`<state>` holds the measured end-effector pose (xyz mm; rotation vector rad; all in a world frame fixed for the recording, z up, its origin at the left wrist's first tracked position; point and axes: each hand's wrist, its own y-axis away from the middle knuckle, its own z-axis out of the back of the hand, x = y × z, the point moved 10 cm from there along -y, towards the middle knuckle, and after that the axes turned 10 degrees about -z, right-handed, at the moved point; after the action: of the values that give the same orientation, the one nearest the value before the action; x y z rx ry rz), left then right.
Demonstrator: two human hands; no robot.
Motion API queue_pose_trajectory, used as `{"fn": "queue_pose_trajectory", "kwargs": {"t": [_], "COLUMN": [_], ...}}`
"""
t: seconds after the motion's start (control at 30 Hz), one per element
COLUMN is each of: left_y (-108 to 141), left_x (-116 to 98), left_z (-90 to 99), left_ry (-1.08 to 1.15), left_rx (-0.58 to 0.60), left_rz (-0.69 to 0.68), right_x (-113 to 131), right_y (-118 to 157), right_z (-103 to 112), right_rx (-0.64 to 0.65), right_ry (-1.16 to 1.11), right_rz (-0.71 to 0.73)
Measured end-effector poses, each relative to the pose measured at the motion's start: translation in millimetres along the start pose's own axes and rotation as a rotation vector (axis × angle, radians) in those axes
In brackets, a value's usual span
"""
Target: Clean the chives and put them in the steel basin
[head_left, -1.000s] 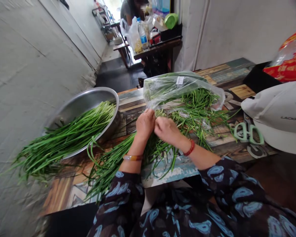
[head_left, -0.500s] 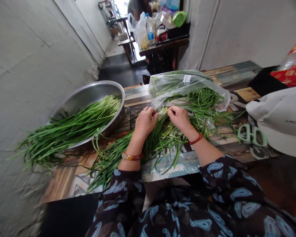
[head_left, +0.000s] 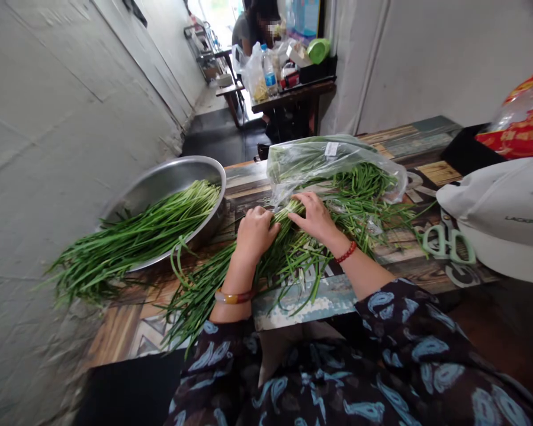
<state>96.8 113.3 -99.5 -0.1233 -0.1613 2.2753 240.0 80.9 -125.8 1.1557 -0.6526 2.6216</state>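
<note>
A bunch of garlic chives (head_left: 213, 272) lies slantwise on the table, pale stem ends away from me and green leaves toward my lower left. My left hand (head_left: 256, 232) curls over the stems, its fingertips partly hidden. Round the pale ends, my right hand (head_left: 314, 218) is closed with thumb and fingers on either side. Loose chive pieces (head_left: 308, 266) are scattered below my right hand. Beyond my hands, a clear plastic bag (head_left: 311, 160) holds more chives, some spilling out of its right side.
At the left stands a steel basin (head_left: 160, 174) with chives hanging over its rim. Green-handled scissors (head_left: 448, 242) lie by a light cap (head_left: 506, 219) on the right. A red-printed package (head_left: 519, 130) is behind the cap. A person sits beyond the far table (head_left: 293, 94).
My right hand has shifted from a fingertip pinch to a fuller hold round the pale ends. My left hand has moved slightly down and left along the stems. The view has tilted slightly.
</note>
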Motion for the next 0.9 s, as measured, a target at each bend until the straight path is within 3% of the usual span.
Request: {"fn": "queue_pose_trajectory", "kwargs": {"t": [0.23, 0.47, 0.77, 0.9], "left_y": [-5, -7, -2, 14], "left_x": [-15, -18, -33, -35], "left_z": [-5.2, -6.6, -1.8, 3.4], "left_ry": [-0.07, -0.115, -0.222, -0.264], "left_rx": [0.03, 0.061, 0.179, 0.248], "left_rz": [-0.04, 0.017, -0.034, -0.061], "right_x": [-16, -22, -25, -25], "right_y": [-8, -8, -8, -7], "right_z": [-21, -28, -33, -32], "right_rx": [0.145, 0.15, 0.191, 0.199], "right_ry": [-0.026, -0.04, -0.016, 0.02], "right_rz": [-0.082, -0.188, -0.156, -0.15]}}
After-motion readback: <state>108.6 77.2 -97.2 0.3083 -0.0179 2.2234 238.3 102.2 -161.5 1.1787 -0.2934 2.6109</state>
